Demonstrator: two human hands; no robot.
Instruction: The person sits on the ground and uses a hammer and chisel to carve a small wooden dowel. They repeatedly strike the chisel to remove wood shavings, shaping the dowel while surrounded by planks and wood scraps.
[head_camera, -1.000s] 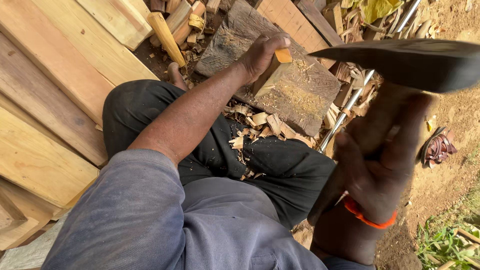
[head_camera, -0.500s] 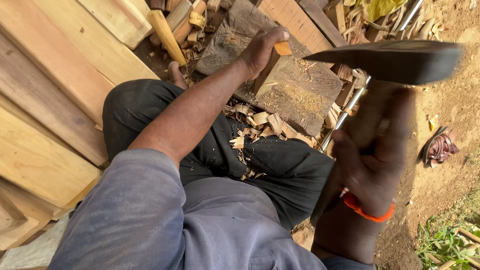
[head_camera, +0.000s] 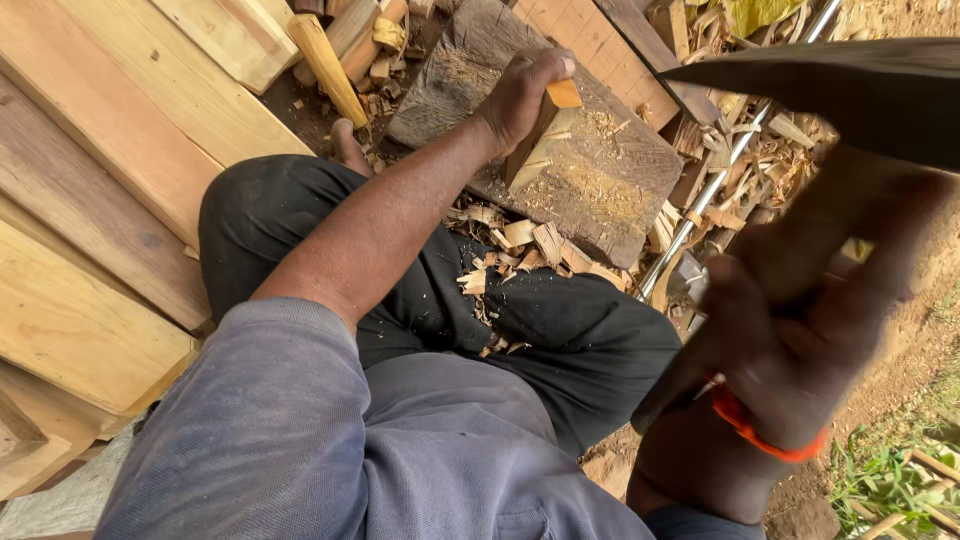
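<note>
Big pale planks (head_camera: 90, 200) lie on the left; next comes the left hand (head_camera: 520, 95), its fingers wrapped tight round a small wood piece (head_camera: 545, 135); the piece stands up on a dark chopping block (head_camera: 610, 190); wood chips (head_camera: 520, 250) lie just below the block, by the knees in dark trousers; on the right, the right hand (head_camera: 800, 340) is closed tight round the handle of a dark blade (head_camera: 850, 90), held up high, well away from the wood piece.
</note>
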